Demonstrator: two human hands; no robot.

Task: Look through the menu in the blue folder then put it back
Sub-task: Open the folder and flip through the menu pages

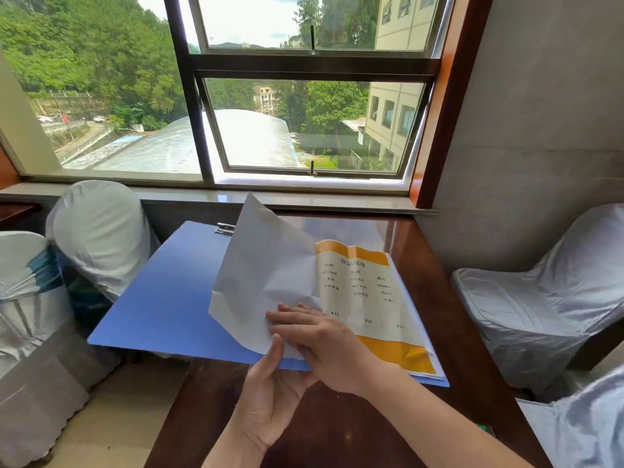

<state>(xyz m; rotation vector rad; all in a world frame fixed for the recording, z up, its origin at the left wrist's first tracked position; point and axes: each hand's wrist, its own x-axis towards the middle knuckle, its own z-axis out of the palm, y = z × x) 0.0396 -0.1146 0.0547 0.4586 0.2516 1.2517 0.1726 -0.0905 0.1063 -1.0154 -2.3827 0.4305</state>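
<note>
Creased paper page (pixel 266 265), smooth blue folder (pixel 162 298)

Blue folder (pixel 162 295): open flat, overhanging the desk (pixel 422 265) edge. Menu (pixel 368 298): orange-banded page inside; white sheet (pixel 263 265) lifted upright.

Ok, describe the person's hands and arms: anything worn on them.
Both hands are bare: the left hand and right hand show no gloves, rings or watch. Both forearms are uncovered as far as the frame shows, with no sleeves visible. Nails look short and unpainted.
</note>
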